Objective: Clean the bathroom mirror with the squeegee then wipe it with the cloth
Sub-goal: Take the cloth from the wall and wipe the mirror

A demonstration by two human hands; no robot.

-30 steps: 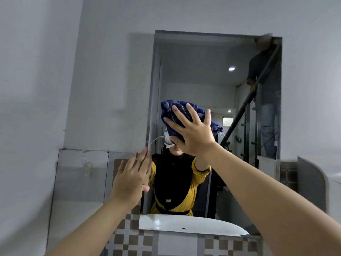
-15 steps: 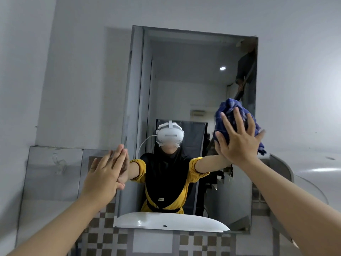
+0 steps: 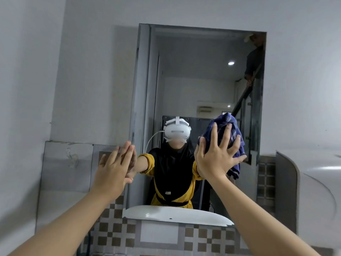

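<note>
The rectangular bathroom mirror point(image 3: 199, 85) hangs on the grey wall ahead. My right hand point(image 3: 216, 156) presses a dark blue checked cloth point(image 3: 227, 130) flat against the glass at mid-height, right of centre, fingers spread over it. My left hand point(image 3: 115, 168) rests flat on the mirror's left edge, fingers together, holding nothing. No squeegee is in view. The mirror reflects a person in yellow and black wearing a white headset.
Brown and grey checked tiles point(image 3: 118, 230) run below the mirror. A white basin rim shows in the reflection point(image 3: 175, 215). A grey panel point(image 3: 66, 163) stands at the left and a curved white surface point(image 3: 317, 182) at the right. A second person is reflected at the top right.
My right hand slid the cloth from the mirror's centre to its right side, then slightly down and back left. The left hand stays at the left edge.
</note>
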